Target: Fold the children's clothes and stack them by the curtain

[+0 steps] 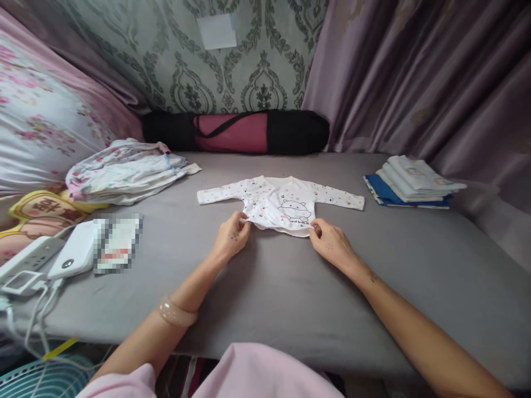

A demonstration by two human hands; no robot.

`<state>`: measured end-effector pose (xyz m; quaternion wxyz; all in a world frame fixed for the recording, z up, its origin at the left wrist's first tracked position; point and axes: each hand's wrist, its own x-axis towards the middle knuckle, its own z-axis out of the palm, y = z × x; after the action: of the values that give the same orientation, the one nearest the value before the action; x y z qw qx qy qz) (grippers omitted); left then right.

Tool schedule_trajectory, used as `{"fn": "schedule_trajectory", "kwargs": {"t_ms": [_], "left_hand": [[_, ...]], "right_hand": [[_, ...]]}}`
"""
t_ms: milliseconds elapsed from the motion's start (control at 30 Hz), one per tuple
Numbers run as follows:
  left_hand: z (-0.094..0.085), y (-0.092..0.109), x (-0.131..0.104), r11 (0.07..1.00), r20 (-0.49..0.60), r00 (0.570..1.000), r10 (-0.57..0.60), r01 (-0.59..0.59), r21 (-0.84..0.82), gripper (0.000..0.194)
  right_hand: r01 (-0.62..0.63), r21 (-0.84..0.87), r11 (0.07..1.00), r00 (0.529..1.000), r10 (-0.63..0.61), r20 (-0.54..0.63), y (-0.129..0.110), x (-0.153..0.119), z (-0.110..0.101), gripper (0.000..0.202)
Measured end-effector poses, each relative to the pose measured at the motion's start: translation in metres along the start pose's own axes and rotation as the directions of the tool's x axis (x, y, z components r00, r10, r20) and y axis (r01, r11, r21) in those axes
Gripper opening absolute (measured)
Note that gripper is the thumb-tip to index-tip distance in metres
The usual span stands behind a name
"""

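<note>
A small white baby shirt [280, 202] lies spread on the grey sheet, its long sleeves stretched out to both sides. It bears a line-drawn animal and small printed dots. At the lower left corner of the hem, my left hand [233, 235] pinches the cloth. My right hand [332, 243] grips the opposite corner of the hem between thumb and fingers. The bottom edge between the hands sags slightly toward me, with its under layer showing.
Folded clothes [415, 179] are stacked at the right. On the left are a heap of clothes [128, 168], a power bank [78, 249], a power strip [31, 257] with cables and a blurred-out packet [118, 243]. A black and red rolled bag [236, 132] lies along the back.
</note>
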<state>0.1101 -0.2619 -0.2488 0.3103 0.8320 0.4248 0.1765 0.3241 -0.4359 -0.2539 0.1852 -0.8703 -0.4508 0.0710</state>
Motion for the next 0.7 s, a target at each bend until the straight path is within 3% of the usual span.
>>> {"fn": "schedule_trajectory", "kwargs": {"t_ms": [133, 233, 300, 400, 533, 700], "left_hand": [[0.007, -0.002, 0.0, 0.997, 0.004, 1.0, 0.017, -0.016, -0.081, 0.035], [0.011, -0.011, 0.003, 0.988, -0.006, 0.988, 0.153, -0.153, -0.015, 0.03], [0.009, -0.019, 0.005, 0.948, 0.009, 0.953, 0.302, -0.301, 0.103, 0.022], [-0.003, -0.031, 0.007, 0.826, 0.13, 0.867, 0.482, -0.499, 0.262, 0.027], [-0.026, -0.042, 0.01, 0.726, 0.341, 0.78, 0.525, -0.619, 0.3, 0.032], [-0.042, -0.037, 0.016, 0.691, 0.447, 0.718, 0.534, -0.675, 0.259, 0.031]], "right_hand": [[0.004, -0.015, 1.0, 1.0, -0.004, -0.001, -0.003, -0.001, 0.002, 0.025], [0.044, -0.025, 0.999, 0.999, -0.044, 0.0, -0.001, -0.001, 0.004, 0.023], [0.066, -0.03, 0.997, 0.998, -0.066, -0.003, 0.0, -0.001, 0.005, 0.024], [0.074, -0.04, 0.996, 0.997, -0.074, 0.006, 0.002, -0.002, 0.004, 0.028], [0.094, -0.046, 0.995, 0.995, -0.091, 0.049, 0.002, -0.001, -0.001, 0.029], [0.144, -0.084, 0.986, 0.985, -0.134, 0.111, 0.002, 0.001, -0.006, 0.029]]}}
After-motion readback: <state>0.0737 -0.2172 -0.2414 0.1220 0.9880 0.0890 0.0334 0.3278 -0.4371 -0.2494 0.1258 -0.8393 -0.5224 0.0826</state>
